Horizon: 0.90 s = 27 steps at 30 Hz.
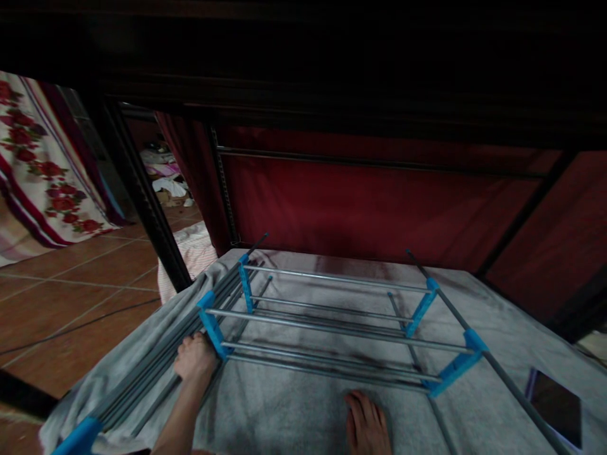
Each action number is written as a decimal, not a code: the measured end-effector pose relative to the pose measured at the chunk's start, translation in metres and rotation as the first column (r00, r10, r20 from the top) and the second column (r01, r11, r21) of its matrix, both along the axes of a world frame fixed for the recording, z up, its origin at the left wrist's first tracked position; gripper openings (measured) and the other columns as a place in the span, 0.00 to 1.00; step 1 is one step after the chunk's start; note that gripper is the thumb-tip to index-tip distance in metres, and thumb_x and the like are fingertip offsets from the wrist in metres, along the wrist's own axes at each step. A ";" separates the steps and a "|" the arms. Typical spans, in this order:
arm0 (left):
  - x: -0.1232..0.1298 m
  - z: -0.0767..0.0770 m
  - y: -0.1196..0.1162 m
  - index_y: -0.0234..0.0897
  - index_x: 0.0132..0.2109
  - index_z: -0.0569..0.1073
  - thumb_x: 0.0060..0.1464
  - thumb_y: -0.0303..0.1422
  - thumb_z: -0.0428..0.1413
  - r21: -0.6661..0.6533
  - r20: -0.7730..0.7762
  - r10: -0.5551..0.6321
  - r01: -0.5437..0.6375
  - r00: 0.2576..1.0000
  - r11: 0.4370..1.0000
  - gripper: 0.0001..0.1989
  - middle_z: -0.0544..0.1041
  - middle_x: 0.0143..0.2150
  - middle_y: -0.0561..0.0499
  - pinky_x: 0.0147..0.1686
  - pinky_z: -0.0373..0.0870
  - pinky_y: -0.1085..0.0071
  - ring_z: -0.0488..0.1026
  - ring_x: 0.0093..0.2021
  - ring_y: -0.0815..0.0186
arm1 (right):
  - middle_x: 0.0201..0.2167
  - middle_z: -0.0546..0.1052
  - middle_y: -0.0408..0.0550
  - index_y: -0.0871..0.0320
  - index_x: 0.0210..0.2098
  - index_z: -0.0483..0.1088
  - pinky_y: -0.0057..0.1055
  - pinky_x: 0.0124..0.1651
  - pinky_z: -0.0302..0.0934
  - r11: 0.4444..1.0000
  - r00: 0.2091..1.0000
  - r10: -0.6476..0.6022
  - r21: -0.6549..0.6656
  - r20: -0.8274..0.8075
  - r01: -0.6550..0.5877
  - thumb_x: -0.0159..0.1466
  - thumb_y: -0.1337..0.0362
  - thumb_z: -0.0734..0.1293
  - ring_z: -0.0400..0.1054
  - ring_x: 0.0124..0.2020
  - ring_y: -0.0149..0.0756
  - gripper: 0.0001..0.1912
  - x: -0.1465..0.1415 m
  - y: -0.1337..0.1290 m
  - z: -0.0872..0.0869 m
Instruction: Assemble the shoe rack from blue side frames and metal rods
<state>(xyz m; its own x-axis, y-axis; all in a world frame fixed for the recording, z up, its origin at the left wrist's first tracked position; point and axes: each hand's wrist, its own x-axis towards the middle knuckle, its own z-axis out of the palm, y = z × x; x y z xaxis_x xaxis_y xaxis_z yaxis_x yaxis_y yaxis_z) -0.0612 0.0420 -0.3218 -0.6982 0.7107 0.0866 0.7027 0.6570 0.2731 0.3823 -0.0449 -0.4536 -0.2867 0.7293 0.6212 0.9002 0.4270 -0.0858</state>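
Observation:
A partly assembled rack (341,325) of grey metal tubes and blue plastic connectors lies on a grey sheet. My left hand (194,357) is at its left side, with curled fingers closed over a grey tube (159,404); the fingertips are hidden. Right beside that hand is a blue connector (212,325). Several loose grey tubes (142,376) lie side by side further left, with another blue connector (80,436) at their near end. My right hand (367,423) rests on the sheet in front of the rack, fingers stretched out and holding nothing.
The sheet (279,404) covers a bed inside a dark metal frame (147,202). A dark-screened tablet or phone (554,407) lies at the right. Red cloth (370,208) hangs behind. At the left are a tiled floor (95,284), a cable (85,325) and a flowered cloth (52,170).

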 end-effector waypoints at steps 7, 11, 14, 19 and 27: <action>0.005 -0.002 -0.007 0.35 0.46 0.71 0.61 0.35 0.40 -0.011 -0.051 -0.027 0.027 0.998 1.000 0.17 0.69 0.44 0.38 0.38 0.67 0.60 0.70 0.47 0.48 | 0.45 0.78 0.46 0.47 0.47 0.72 0.39 0.46 0.60 0.998 0.996 -0.059 -0.007 -0.068 0.059 0.62 0.68 0.59 0.71 0.42 0.42 0.17 -0.009 -0.003 -0.001; 0.005 -0.001 -0.008 0.36 0.47 0.71 0.61 0.33 0.40 0.000 -0.107 -0.013 0.013 0.994 1.000 0.17 0.69 0.45 0.39 0.42 0.65 0.60 0.68 0.49 0.49 | 0.45 0.78 0.46 0.47 0.47 0.72 0.40 0.47 0.60 0.995 0.991 -0.086 -0.058 -0.105 0.080 0.62 0.68 0.59 0.71 0.43 0.43 0.18 -0.013 -0.006 0.000; 0.005 0.002 -0.005 0.33 0.48 0.71 0.61 0.33 0.39 0.005 -0.175 -0.007 0.008 0.984 1.000 0.18 0.69 0.47 0.37 0.46 0.62 0.57 0.66 0.51 0.47 | 0.45 0.78 0.47 0.47 0.46 0.72 0.40 0.46 0.60 0.995 0.991 -0.087 -0.063 -0.103 0.081 0.62 0.68 0.60 0.72 0.43 0.43 0.17 -0.012 -0.006 -0.001; 0.003 0.003 0.001 0.30 0.48 0.70 0.63 0.30 0.34 0.032 -0.236 0.061 -0.055 0.970 0.998 0.22 0.68 0.48 0.35 0.45 0.59 0.58 0.65 0.50 0.47 | 0.44 0.78 0.47 0.47 0.45 0.73 0.40 0.46 0.59 0.996 0.991 -0.085 -0.029 -0.099 0.083 0.62 0.68 0.60 0.72 0.43 0.44 0.16 -0.012 -0.005 -0.003; -0.004 -0.001 0.008 0.29 0.50 0.68 0.63 0.28 0.30 0.028 -0.224 0.097 -0.093 0.970 0.995 0.24 0.69 0.49 0.33 0.46 0.57 0.57 0.64 0.54 0.46 | 0.44 0.78 0.47 0.48 0.43 0.74 0.41 0.46 0.60 0.995 0.990 -0.095 -0.012 -0.108 0.095 0.64 0.66 0.59 0.72 0.42 0.43 0.15 -0.012 -0.005 -0.004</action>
